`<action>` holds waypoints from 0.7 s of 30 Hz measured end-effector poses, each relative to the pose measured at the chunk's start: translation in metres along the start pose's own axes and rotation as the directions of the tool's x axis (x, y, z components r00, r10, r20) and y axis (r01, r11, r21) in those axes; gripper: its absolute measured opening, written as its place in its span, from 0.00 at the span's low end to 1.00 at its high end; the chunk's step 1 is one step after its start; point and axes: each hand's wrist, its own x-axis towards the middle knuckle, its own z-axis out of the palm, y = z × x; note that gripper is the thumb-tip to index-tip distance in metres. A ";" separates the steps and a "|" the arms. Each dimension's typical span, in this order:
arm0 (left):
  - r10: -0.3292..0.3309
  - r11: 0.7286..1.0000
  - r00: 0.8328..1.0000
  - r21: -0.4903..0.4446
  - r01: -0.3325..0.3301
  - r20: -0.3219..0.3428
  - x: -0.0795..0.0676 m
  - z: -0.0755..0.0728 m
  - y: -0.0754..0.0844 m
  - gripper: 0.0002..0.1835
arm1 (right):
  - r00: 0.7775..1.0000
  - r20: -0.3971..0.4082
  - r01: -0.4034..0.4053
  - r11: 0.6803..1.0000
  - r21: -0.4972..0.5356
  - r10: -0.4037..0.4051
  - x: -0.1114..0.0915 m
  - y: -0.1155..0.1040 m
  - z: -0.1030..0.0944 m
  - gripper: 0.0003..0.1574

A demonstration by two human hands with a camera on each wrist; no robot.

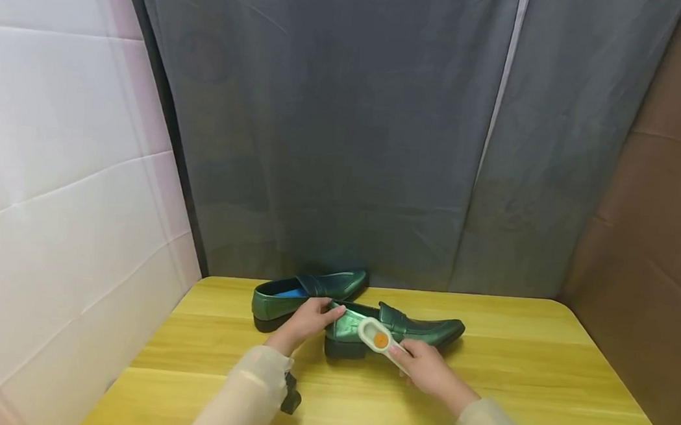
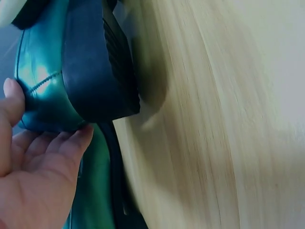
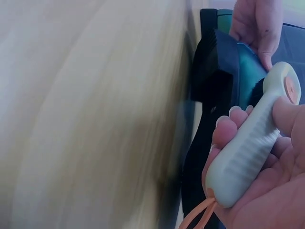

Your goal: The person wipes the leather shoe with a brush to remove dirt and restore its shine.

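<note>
My left hand (image 1: 307, 322) grips the heel of the nearer green loafer (image 1: 429, 330), thumb on top and fingers along the far side. In the left wrist view the heel's black sole (image 2: 97, 71) is tilted towards the camera. My right hand (image 1: 431, 370) holds a white-handled shoe brush (image 3: 245, 150) with an orange button and an orange cord loop. Its dark bristles (image 3: 257, 93) meet the loafer's green side near the heel. The loafer's toe points right.
A second green loafer (image 1: 267, 307) with a blue insole stands just behind, near the table's back edge. The yellow wooden table (image 1: 517, 392) is bordered by a grey curtain (image 1: 345, 141) behind, a white panel (image 1: 74, 157) left and a brown one (image 1: 651, 212) right.
</note>
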 end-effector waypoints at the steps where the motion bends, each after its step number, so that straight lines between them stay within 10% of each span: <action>1: 0.003 1.000 1.000 0.018 -0.003 -0.017 0.000 0.000 0.000 0.34 | 1.000 0.004 0.001 1.000 -0.007 -0.001 -0.001 0.002 -0.001 0.27; 9: -0.014 0.997 0.986 0.073 0.026 -0.169 0.001 -0.007 0.004 0.32 | 1.000 0.019 0.007 1.000 -0.026 -0.007 -0.014 0.014 -0.013 0.27; 21: -0.085 0.995 0.993 -0.061 0.081 -0.082 -0.002 -0.005 0.010 0.31 | 0.999 0.047 0.014 1.000 0.026 -0.015 0.004 -0.012 0.007 0.26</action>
